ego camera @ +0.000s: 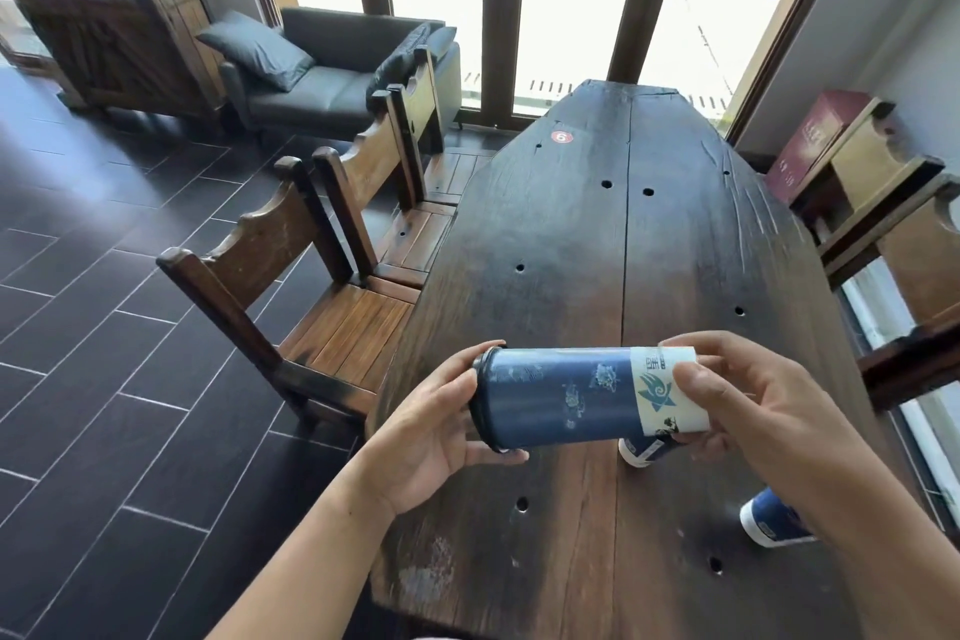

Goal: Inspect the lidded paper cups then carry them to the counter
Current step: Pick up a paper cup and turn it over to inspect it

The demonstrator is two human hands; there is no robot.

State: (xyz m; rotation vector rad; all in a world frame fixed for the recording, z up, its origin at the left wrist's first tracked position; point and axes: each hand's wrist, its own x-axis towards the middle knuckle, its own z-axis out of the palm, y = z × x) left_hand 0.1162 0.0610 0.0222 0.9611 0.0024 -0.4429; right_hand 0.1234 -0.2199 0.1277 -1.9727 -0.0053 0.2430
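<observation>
Blue cup (pixel 582 395) held sideways above table (pixel 571 234) near end for inspection: left hand (pixel 441 437) fingers clasped at lid (pixel 480 405), right hand (pixel 753 400) fingers pinching base. Two cups (pixel 774 520) remain by right edge.

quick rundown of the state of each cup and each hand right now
held cup: on its side in the air above the table, lid on, lid end to the left
left hand: grips the lid end
right hand: grips the base end
second cup: on the table, mostly hidden under the held cup
third cup: on the table, partly hidden by the right forearm
</observation>
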